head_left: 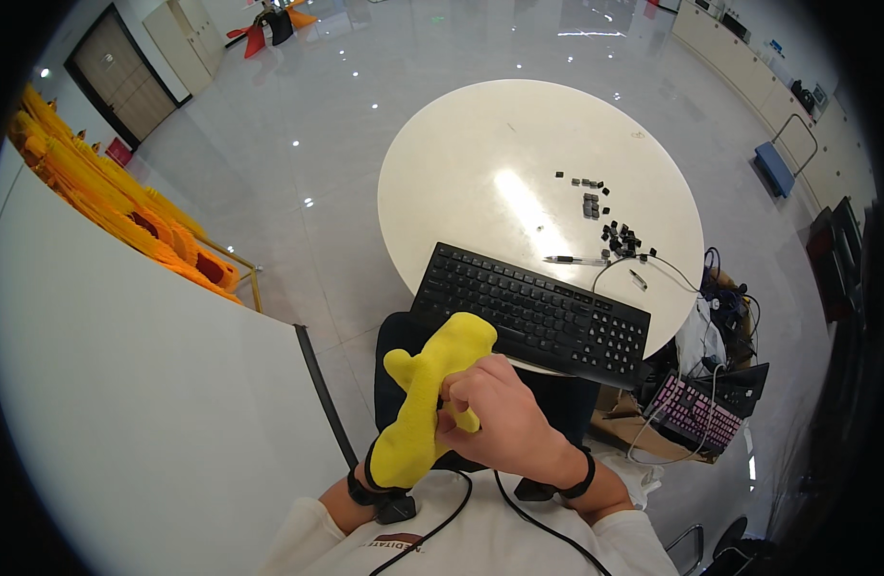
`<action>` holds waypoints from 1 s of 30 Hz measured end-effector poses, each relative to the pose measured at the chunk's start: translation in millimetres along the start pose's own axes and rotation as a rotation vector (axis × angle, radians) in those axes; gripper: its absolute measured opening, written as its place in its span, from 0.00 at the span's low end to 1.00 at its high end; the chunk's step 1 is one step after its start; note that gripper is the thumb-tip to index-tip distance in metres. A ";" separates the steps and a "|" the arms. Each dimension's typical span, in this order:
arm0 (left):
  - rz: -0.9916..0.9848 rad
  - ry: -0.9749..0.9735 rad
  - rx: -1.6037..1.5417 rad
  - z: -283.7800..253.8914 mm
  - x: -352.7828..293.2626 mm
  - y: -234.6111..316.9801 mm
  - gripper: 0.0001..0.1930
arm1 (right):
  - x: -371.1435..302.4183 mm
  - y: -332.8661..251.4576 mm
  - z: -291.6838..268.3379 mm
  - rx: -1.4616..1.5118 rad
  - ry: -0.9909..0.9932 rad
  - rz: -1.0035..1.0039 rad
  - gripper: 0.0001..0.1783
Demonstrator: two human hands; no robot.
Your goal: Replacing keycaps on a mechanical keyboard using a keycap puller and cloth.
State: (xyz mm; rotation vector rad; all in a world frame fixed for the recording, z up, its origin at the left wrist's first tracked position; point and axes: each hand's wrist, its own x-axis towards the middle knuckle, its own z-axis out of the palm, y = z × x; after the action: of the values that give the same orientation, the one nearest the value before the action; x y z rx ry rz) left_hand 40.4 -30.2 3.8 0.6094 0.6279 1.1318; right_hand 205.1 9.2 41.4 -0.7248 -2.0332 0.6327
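Note:
A yellow cloth glove covers my left hand, which is raised in front of my lap at the table's near edge. Its fingers are hidden inside the cloth, and one rounded stub of the glove sticks out to the left. My bare right hand is closed, pinching the glove on its right side with thumb and fingers. Just beyond both hands, a black keyboard lies tilted across the near edge of the table. At its right end, the number block looks paler than the other keys.
On the round white table are loose black keycaps, a pen and a cable. Right of it, a pink-keyed keyboard rests on a heap with cords. A white panel fills the left side; a blue trolley stands far right.

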 end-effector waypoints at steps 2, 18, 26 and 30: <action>0.070 0.010 0.187 -16.0 -0.2 -18.2 0.31 | 0.7 -2.8 -1.9 0.044 -0.023 0.022 0.31; 0.268 0.026 0.585 3.0 5.9 15.7 0.27 | -9.8 4.6 14.6 0.069 0.122 -0.020 0.26; 0.305 0.074 0.762 2.1 2.4 21.7 0.31 | -16.7 9.6 24.7 0.091 0.202 0.005 0.22; 0.339 0.070 0.759 -11.0 -7.7 16.9 0.30 | -23.6 2.2 31.5 0.179 0.128 -0.062 0.19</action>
State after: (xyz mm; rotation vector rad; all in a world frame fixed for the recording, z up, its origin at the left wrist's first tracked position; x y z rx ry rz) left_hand 19.7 -31.0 9.7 1.3674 1.0531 1.2189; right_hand 189.7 -10.7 11.0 -0.5797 -1.8476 0.7045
